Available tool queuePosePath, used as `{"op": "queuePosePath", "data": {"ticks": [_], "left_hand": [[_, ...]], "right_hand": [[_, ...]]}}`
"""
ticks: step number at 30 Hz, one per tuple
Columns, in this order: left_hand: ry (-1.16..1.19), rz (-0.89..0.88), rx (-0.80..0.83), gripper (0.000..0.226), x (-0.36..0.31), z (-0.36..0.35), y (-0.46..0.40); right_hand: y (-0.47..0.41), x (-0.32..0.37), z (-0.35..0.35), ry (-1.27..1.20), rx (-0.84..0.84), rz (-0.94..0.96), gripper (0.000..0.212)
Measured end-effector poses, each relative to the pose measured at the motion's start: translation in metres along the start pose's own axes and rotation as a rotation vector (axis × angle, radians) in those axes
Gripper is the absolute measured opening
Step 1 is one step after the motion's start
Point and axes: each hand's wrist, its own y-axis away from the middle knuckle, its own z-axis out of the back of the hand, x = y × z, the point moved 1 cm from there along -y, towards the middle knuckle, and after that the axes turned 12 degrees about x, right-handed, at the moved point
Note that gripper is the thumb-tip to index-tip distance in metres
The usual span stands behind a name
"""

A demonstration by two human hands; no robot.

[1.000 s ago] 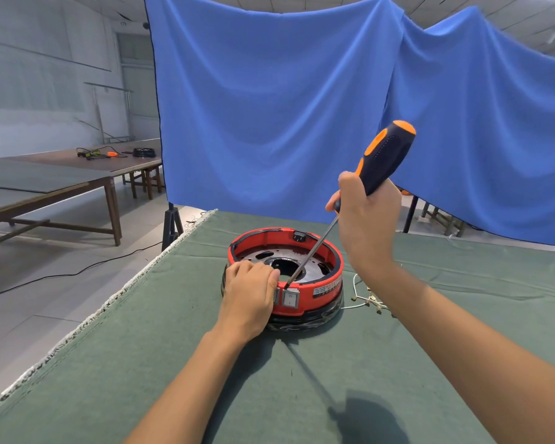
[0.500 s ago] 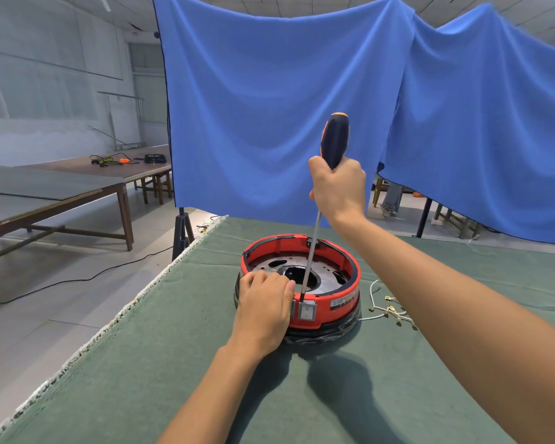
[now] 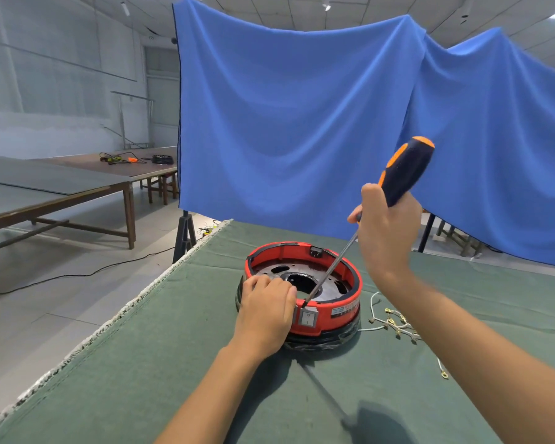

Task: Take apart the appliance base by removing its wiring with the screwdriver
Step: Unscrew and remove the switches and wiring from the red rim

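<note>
The round red appliance base (image 3: 303, 293) sat open side up on the green felt-covered table (image 3: 141, 363), near the table's left edge, with a black band around its foot and a grey rocker switch (image 3: 308, 317) in its near wall; the left hand (image 3: 265, 312) gripped the near-left rim, fingers curled over it; the screwdriver (image 3: 359, 225) slanted up to the right, its tip at the rim just above the switch, its black-and-orange handle clasped in the right hand (image 3: 386, 232); loose white wiring (image 3: 394, 322) with brass terminals lay on the felt just right of the base; a blue cloth backdrop (image 3: 302, 123) hung behind; wooden tables (image 3: 77, 187) stood off to the left
</note>
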Motion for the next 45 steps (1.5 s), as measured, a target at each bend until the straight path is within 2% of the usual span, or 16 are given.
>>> {"op": "queuePosePath", "data": {"ticks": [4, 12, 17, 20, 23, 27, 31, 38, 42, 45], "left_hand": [[-0.001, 0.009, 0.005, 0.035, 0.0, 0.0, 0.001], [-0.054, 0.017, -0.014, 0.048, -0.004, -0.001, 0.002], [-0.073, -0.024, -0.043, 0.056, -0.006, -0.003, 0.003], [-0.041, -0.024, -0.03, 0.054, -0.003, -0.004, 0.001], [-0.035, -0.024, -0.05, 0.049, -0.003, -0.007, -0.002], [-0.044, -0.017, -0.051, 0.05, -0.005, -0.007, -0.001], [-0.039, -0.006, -0.036, 0.053, -0.008, -0.004, 0.0], [-0.058, 0.001, -0.027, 0.05, -0.009, -0.003, 0.0], [-0.043, 0.058, 0.0, 0.025, -0.015, 0.0, -0.001], [0.015, 0.088, 0.005, 0.035, -0.013, -0.002, -0.002]], "right_hand": [[0.016, 0.007, 0.003, -0.067, -0.025, 0.019, 0.022], [0.017, 0.021, -0.021, -0.009, 0.159, 0.094, 0.031], [0.02, -0.001, -0.044, 0.101, 0.277, -0.025, 0.033], [0.005, -0.007, -0.046, 0.122, 0.305, -0.09, 0.033], [-0.008, -0.005, -0.042, 0.093, 0.29, -0.046, 0.022], [-0.003, -0.001, -0.037, 0.1, 0.256, 0.042, 0.026], [0.006, 0.002, -0.039, 0.131, 0.303, 0.086, 0.029], [-0.003, -0.012, -0.048, 0.222, 0.321, 0.0, 0.034], [-0.01, -0.023, -0.055, 0.258, 0.357, -0.013, 0.027], [-0.015, -0.028, -0.062, 0.277, 0.402, 0.014, 0.027]]}}
